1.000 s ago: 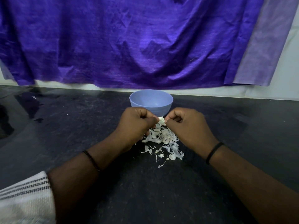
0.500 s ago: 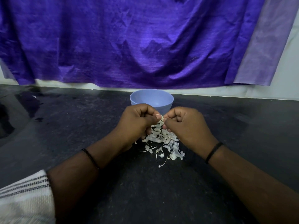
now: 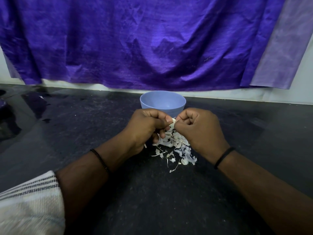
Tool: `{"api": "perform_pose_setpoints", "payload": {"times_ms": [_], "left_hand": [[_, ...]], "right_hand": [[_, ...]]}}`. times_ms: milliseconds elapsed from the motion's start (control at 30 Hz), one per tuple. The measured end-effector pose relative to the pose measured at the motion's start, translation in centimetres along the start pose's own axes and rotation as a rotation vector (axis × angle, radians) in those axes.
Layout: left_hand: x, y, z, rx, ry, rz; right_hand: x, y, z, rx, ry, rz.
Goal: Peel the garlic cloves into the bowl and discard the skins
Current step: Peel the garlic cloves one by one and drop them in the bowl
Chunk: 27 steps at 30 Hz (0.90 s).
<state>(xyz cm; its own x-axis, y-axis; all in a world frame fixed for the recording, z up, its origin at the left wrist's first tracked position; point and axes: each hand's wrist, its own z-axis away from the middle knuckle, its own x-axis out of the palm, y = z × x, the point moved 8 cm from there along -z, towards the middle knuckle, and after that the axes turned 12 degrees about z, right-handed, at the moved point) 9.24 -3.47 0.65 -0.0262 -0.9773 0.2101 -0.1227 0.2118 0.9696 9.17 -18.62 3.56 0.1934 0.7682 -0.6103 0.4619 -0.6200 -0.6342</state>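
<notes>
A pale garlic clove (image 3: 173, 120) shows between my two hands, just in front of the blue bowl (image 3: 163, 102). My left hand (image 3: 146, 128) pinches it from the left with thumb and curled fingers. From the right, my right hand (image 3: 199, 129) pinches the same clove with its fingertips. Most of the clove is hidden by my fingers. Below and between my hands lies a heap of white garlic skins (image 3: 176, 146) on the dark counter (image 3: 84, 133). What the bowl holds cannot be seen from this angle.
A purple cloth (image 3: 144, 41) hangs on the wall behind the bowl. The counter's left part is glossy with dark reflections. A striped white sleeve (image 3: 28, 204) sits at the lower left.
Both hands have risen slightly and drawn closer together around the clove. The skin heap and bowl have stayed put.
</notes>
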Motion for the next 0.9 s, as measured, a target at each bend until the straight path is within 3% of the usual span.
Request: {"api": "perform_pose_setpoints", "payload": {"times_ms": [167,500,900], "left_hand": [[0.4,-0.2,0.1,-0.07,-0.072,-0.036],[0.4,-1.0,-0.5,-0.143,-0.144,0.109],[0.1,-0.9,-0.4,-0.12,-0.115,-0.001]], "right_hand": [[-1.2,-0.6,-0.6,-0.118,0.093,0.252],[0.2,0.2,-0.6,-0.187,-0.143,0.225],[-0.7,-0.9,-0.4,-0.216,-0.087,0.493]]}}
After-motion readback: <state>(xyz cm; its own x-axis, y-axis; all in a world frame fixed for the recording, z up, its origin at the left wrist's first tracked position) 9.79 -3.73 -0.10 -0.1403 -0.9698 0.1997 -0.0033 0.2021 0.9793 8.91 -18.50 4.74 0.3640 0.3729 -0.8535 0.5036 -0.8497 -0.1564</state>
